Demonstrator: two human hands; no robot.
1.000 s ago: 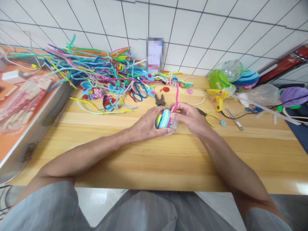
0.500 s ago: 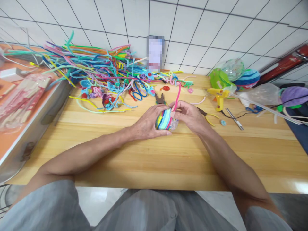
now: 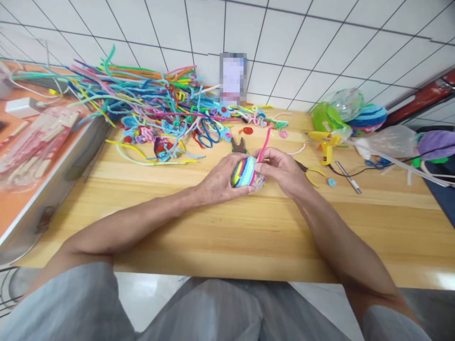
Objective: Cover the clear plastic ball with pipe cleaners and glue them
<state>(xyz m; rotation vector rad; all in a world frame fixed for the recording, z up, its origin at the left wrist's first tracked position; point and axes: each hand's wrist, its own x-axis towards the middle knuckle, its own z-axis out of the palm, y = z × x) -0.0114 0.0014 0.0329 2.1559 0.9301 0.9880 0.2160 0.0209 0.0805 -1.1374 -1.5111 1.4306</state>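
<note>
My left hand [image 3: 216,182] is wrapped round a small ball [image 3: 245,172] banded in yellow, blue, pink and red pipe cleaners, held just above the wooden table [image 3: 227,227]. My right hand [image 3: 284,170] pinches a pink pipe cleaner [image 3: 264,144] against the ball's right side; its free end sticks up and away from me. Both hands meet at the table's middle.
A big heap of coloured pipe cleaners [image 3: 149,109] fills the back left. Pliers [image 3: 237,145] lie just behind the ball. A yellow glue gun [image 3: 324,142], tweezers [image 3: 348,176], plastic bags and wrapped balls [image 3: 366,116] sit at the back right. An orange side table [image 3: 24,142] stands left.
The ball has turned a little in my left hand and the pink pipe cleaner's free end has tilted slightly rightward. Both hands stay in the same place.
</note>
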